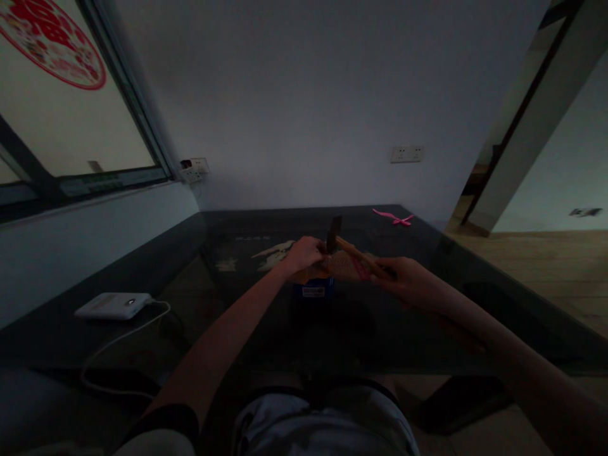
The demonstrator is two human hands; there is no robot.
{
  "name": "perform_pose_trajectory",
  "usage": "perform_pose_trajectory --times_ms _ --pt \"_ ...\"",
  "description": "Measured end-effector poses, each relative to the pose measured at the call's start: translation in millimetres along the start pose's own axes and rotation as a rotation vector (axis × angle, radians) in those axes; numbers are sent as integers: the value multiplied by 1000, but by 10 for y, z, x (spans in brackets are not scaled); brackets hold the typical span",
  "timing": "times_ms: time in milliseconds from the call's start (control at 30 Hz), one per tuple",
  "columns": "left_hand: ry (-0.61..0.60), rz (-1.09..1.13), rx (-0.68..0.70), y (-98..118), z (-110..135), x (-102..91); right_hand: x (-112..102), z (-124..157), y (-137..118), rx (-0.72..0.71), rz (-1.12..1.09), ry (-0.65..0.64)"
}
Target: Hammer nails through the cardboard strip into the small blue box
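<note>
My right hand grips the wooden handle of a small hammer, whose dark head stands up over the middle of the dark glass table. My left hand is closed, pinching something small right beside the hammer head; what it pinches I cannot make out. Under both hands lies a light brown piece with a pink mark, resting on a blue box with a white label.
A white device with a white cable lies at the table's left. A pink ribbon sits at the far right corner. Pale scraps lie left of the hands. Wall sockets, a window at left, a doorway at right.
</note>
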State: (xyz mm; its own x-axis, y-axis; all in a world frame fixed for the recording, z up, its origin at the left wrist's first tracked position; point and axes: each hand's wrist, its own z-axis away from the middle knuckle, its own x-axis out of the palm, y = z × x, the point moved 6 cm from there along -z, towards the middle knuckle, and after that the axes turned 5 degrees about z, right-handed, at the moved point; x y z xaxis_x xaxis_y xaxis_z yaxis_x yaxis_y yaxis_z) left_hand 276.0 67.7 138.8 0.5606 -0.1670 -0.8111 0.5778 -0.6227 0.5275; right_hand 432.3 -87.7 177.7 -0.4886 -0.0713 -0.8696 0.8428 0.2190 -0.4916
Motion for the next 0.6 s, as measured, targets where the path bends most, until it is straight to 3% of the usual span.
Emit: perform_pose_trajectory --times_ms 300,600 --pt "5 -76 70 10 -11 5 20 -11 13 -21 -19 31" --pt "16 -88 27 10 -8 -9 -50 28 48 20 -23 55"
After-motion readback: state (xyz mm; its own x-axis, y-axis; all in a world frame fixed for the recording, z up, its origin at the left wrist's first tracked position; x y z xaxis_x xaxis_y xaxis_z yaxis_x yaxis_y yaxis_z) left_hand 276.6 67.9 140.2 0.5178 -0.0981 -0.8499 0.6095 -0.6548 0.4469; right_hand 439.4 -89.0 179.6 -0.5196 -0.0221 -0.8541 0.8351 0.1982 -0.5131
